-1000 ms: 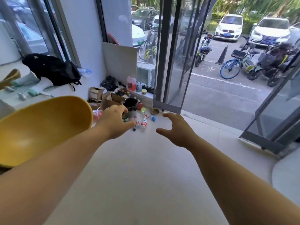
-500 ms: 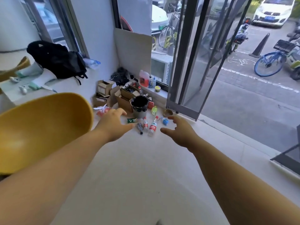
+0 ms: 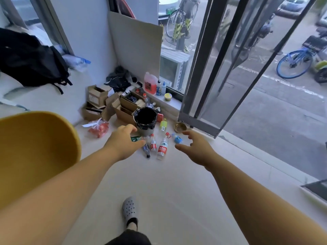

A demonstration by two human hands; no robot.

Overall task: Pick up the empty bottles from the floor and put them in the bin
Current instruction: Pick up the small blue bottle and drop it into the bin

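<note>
Several empty plastic bottles lie on the pale floor in front of a small bin lined with a black bag. Among them are a clear bottle with a red label, a shorter red-labelled bottle, a dark bottle, a yellow-green bottle and a crushed blue bottle. My left hand is stretched out, fingers apart, in front of the bin's left side, holding nothing. My right hand is stretched out, open and empty, to the right of the bottles.
A yellow chair back fills the left. Cardboard boxes, a red bag and a black backpack lie behind and left. A brass bowl sits by the glass door frame. My grey shoe is below.
The view has tilted down and come closer to the bottles and bin. Both hands stay stretched out and empty, and my shoe has come into view.
</note>
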